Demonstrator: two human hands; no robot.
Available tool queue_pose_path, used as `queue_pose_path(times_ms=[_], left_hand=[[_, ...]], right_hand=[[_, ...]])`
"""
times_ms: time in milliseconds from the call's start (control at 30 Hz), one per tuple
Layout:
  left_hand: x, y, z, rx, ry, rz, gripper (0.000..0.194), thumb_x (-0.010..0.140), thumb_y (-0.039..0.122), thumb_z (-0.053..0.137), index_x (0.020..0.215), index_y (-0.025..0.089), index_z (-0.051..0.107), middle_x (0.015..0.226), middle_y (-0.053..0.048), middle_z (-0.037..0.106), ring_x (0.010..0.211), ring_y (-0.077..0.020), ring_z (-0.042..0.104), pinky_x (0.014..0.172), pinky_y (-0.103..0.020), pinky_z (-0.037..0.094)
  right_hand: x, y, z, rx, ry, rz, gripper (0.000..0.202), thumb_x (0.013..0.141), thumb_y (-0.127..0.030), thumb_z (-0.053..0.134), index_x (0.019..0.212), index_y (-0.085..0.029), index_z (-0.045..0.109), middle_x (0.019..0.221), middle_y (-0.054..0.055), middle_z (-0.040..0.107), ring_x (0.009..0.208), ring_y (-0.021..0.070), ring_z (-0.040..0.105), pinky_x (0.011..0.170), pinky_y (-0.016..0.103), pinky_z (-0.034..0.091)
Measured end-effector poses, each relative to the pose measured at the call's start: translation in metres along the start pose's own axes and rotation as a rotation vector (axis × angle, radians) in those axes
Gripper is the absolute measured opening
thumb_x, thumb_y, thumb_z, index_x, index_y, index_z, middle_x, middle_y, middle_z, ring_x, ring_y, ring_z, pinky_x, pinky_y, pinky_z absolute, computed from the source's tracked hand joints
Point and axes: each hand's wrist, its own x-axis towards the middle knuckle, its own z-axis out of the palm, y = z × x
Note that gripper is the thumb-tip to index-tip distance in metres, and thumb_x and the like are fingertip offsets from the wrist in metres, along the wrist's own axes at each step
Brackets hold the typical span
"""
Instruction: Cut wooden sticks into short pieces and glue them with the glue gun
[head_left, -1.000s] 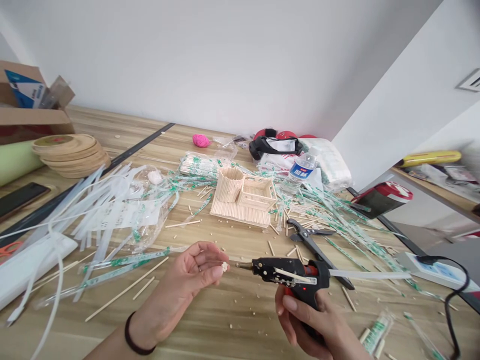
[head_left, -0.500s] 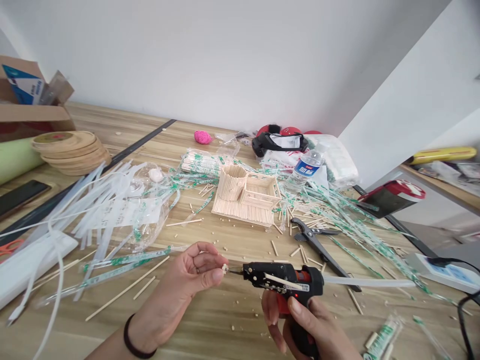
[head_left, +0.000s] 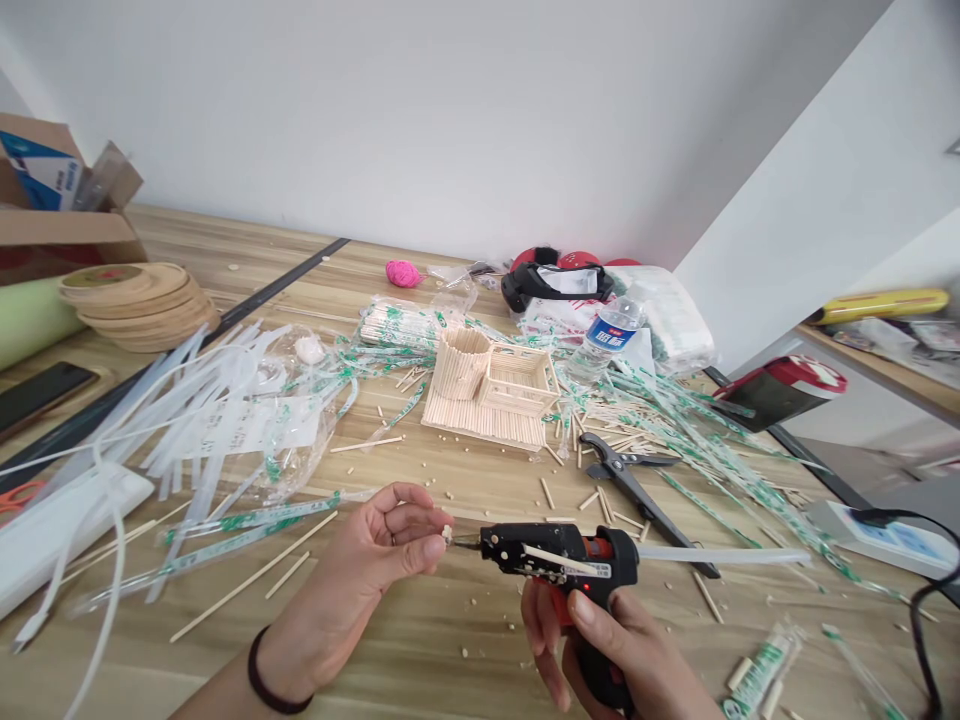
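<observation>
Between thumb and fingertips, my left hand [head_left: 367,565] pinches a small cluster of pale wooden stick bits [head_left: 448,533]. My right hand [head_left: 619,640] is wrapped round the handle of a black and red hot glue gun [head_left: 551,552], whose nozzle points left at the cluster and seems to touch it. A red light glows on the gun, and a long clear glue stick [head_left: 720,554] juts from its back. Beyond the hands stands a stick model [head_left: 459,365], with a round tower and a railed box on a flat base.
Black-handled pruning shears [head_left: 645,500] lie right of the model among cut sticks and green-printed wrappers. A water bottle [head_left: 611,330] stands behind. Glue sticks [head_left: 217,430], a white cable and a power strip [head_left: 67,530] cover the left. A power adapter [head_left: 885,540] sits right.
The whole view has shifted slightly, and both hands with the glue gun appear a little further left. The nozzle stays at the cluster of stick bits.
</observation>
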Motion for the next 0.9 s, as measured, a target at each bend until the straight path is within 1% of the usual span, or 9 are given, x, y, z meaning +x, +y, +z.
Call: queue_pose_path(times_ms=[133, 367, 500, 567, 733, 900], left_hand=[[-0.001, 0.0, -0.001, -0.006, 0.006, -0.007, 0.03, 0.063, 0.014, 0.085, 0.084, 0.018, 0.065, 0.077, 0.001, 0.071, 0.066, -0.0083, 0.058, 0.058, -0.015, 0.046], [-0.002, 0.001, 0.0, -0.032, 0.027, -0.019, 0.031, 0.062, 0.014, 0.086, 0.085, 0.019, 0.066, 0.079, 0.0, 0.073, 0.067, -0.0093, 0.06, 0.059, -0.017, 0.048], [-0.003, 0.002, 0.0, -0.052, 0.019, -0.037, 0.032, 0.062, 0.016, 0.086, 0.086, 0.019, 0.066, 0.08, 0.001, 0.074, 0.064, -0.0077, 0.06, 0.059, -0.016, 0.049], [-0.003, 0.002, 0.0, -0.048, 0.015, -0.044, 0.032, 0.062, 0.016, 0.086, 0.087, 0.02, 0.066, 0.08, 0.001, 0.074, 0.065, -0.0076, 0.061, 0.059, -0.016, 0.049], [-0.002, 0.001, 0.0, -0.053, 0.009, -0.056, 0.031, 0.063, 0.015, 0.086, 0.087, 0.02, 0.066, 0.08, 0.002, 0.076, 0.068, -0.0078, 0.063, 0.061, -0.015, 0.05], [-0.001, -0.001, -0.001, -0.038, 0.004, -0.06, 0.03, 0.064, 0.014, 0.085, 0.087, 0.02, 0.066, 0.082, 0.001, 0.076, 0.07, -0.0081, 0.064, 0.059, -0.014, 0.05]], right_hand=[[0.001, 0.001, -0.001, 0.024, -0.023, 0.001, 0.044, 0.077, -0.056, 0.065, 0.069, -0.013, 0.055, 0.071, 0.001, 0.055, 0.039, 0.0031, 0.046, 0.028, 0.012, 0.021], [0.003, 0.006, -0.007, 0.001, -0.048, 0.004, 0.046, 0.076, -0.058, 0.063, 0.067, -0.015, 0.053, 0.07, 0.001, 0.054, 0.041, 0.0052, 0.049, 0.027, 0.012, 0.022], [0.003, 0.004, -0.009, -0.059, -0.058, 0.046, 0.049, 0.077, -0.063, 0.059, 0.068, -0.015, 0.054, 0.058, 0.001, 0.055, 0.036, 0.0038, 0.038, 0.028, 0.013, 0.018], [0.002, 0.003, -0.01, -0.075, -0.069, 0.055, 0.049, 0.077, -0.064, 0.057, 0.068, -0.016, 0.055, 0.053, 0.001, 0.056, 0.035, 0.004, 0.035, 0.029, 0.014, 0.017], [0.003, 0.003, -0.011, -0.061, -0.066, 0.041, 0.048, 0.079, -0.063, 0.057, 0.068, -0.016, 0.054, 0.054, 0.003, 0.058, 0.036, 0.0048, 0.036, 0.029, 0.014, 0.018], [0.003, 0.002, -0.01, -0.057, -0.057, 0.041, 0.048, 0.079, -0.061, 0.057, 0.067, -0.016, 0.053, 0.056, 0.002, 0.055, 0.037, 0.0047, 0.039, 0.029, 0.013, 0.021]])
